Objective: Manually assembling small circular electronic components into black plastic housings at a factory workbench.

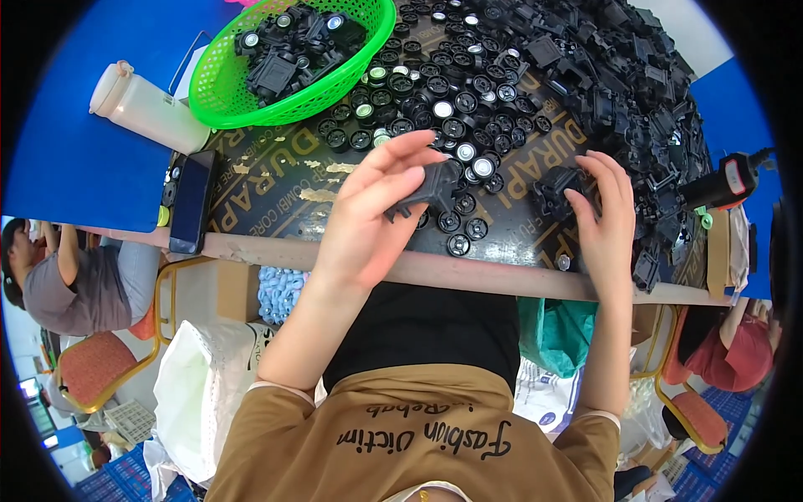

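My left hand (376, 197) pinches a black plastic part (437, 186) between thumb and fingers, raised a little over the table near its front edge. Most of that part's left side is covered by the fingers. Over on the right, the thumb and fingertips of my right hand (604, 213) close on the side of another black plastic part (555, 194), boxy in shape. Between the two hands lie small black wheels (458, 244), some with silvery centres.
A green perforated basket (288, 109) at the back left holds black assemblies. A heap of black plastic parts (602, 75) covers the right side. A white bottle (150, 109), a phone (193, 201) and a black corded tool (728, 181) lie around. Other people sit on both sides.
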Motion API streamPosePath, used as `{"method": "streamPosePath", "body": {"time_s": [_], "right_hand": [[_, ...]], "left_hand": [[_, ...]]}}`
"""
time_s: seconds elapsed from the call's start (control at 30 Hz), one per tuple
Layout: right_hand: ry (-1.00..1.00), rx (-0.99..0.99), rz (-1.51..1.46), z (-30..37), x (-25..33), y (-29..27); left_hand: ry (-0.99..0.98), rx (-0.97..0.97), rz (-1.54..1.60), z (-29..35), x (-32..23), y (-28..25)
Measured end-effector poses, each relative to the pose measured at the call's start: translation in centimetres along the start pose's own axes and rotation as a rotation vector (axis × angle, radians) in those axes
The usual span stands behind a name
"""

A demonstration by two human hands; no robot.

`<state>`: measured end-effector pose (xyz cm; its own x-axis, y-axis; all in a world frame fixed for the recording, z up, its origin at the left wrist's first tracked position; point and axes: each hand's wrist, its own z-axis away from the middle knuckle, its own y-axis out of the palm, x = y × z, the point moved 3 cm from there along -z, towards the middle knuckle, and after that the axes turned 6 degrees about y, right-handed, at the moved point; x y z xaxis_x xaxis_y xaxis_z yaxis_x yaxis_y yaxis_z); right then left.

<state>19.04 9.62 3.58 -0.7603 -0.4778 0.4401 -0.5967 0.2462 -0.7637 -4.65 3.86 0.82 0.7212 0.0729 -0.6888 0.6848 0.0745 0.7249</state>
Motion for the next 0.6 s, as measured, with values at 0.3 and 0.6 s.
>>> {"method": "streamPosePath", "body": {"time_s": [0.3,0.6], "right_hand": [[-0.242,0.281,0.137,-0.1,5.5,4.8],[-0.182,0.224,-0.152,-1.7,3.9,6.0]], "left_hand": [[-0.095,0.117,0.218,1.9,0.4,-1.0],[-0.303,0.252,0.578,2.0,-0.1,-1.4]]}}
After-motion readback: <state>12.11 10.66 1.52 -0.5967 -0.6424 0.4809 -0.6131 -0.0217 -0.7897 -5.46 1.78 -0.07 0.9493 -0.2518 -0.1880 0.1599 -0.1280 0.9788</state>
